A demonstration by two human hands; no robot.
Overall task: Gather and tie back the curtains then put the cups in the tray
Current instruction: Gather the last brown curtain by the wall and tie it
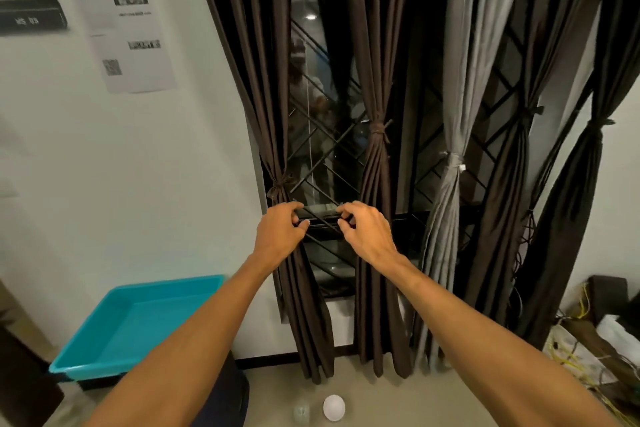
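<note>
Left of the tied curtains point(377, 166) sits a teal tray point(83, 370).

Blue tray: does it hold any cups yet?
Empty. The tray shows only a bare bottom where visible; a white cup sits outside it.

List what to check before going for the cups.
1. Leftmost brown curtain and second brown curtain tied: ok.
2. Grey curtain tied: ok.
3. Fourth curtain and far-right curtain tied: ok.
4. Left hand and right hand free: fingers loosely curled, nothing seen in them, ok.
5. Teal tray ready, nothing in it: ok.
6. Cups located: white cup on the floor, ok; blurred clear thing beside it, cannot tell.
</note>
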